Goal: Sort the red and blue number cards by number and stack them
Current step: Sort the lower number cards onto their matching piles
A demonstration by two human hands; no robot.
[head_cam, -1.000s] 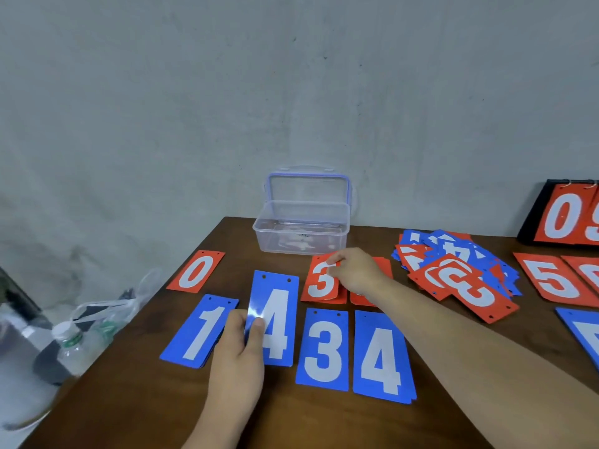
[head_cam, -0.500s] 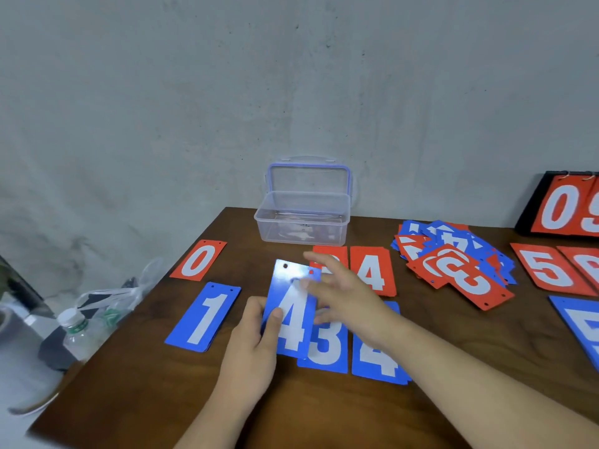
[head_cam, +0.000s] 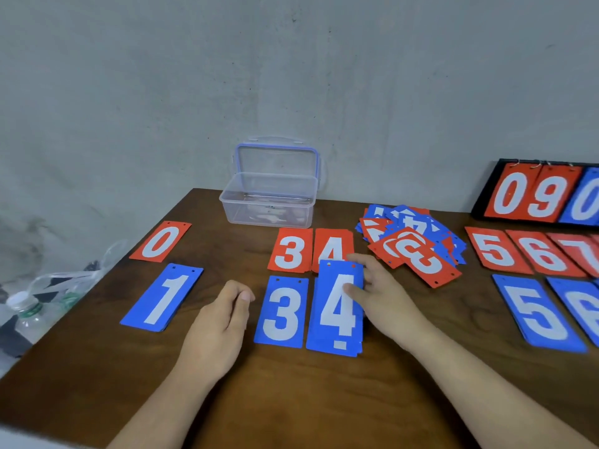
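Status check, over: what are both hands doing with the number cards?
Right hand pinches blue 4 card atop the blue 4 stack. Left hand empty, loosely curled, beside blue 3. Nothing in the way; unsorted heap lies farther right.

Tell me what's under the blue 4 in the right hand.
Another blue card, only its lower edge and digit foot showing; the rest is hidden by the blue 4.

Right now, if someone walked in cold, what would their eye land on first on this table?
The right hand gripping a blue 4 card, front centre, set askew on the blue 4 stack beside the blue 3 card. Then the jumbled heap of red and blue cards at the back right, not yet sorted. The left hand sits loosely curled and empty, left of the blue 3 card.
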